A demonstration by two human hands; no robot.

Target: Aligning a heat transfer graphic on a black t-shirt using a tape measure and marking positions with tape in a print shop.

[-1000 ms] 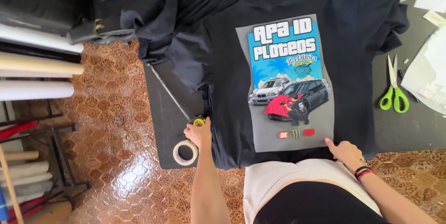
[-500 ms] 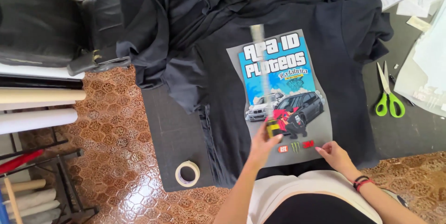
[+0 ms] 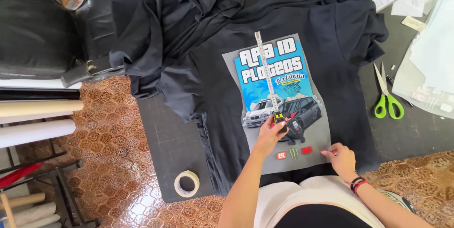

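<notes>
The black t-shirt (image 3: 340,43) lies flat on the dark tabletop (image 3: 421,133), with a grey-edged printed transfer sheet (image 3: 279,100) on its chest: blue background, bold white lettering, two cars at the bottom and small logos under them. A tape measure (image 3: 267,76) runs up the middle of the sheet, its yellow-and-black case pinched in the left hand (image 3: 269,135), fingers closed around it, arm reaching up from below. The right hand (image 3: 341,158) rests flat on the sheet's lower right corner, fingers spread a bit and gripping nothing, bands on the wrist. Green scissors (image 3: 388,100) sit well off to the right of those fingers, and a roll of tape (image 3: 187,183) lies down-left of the left hand.
</notes>
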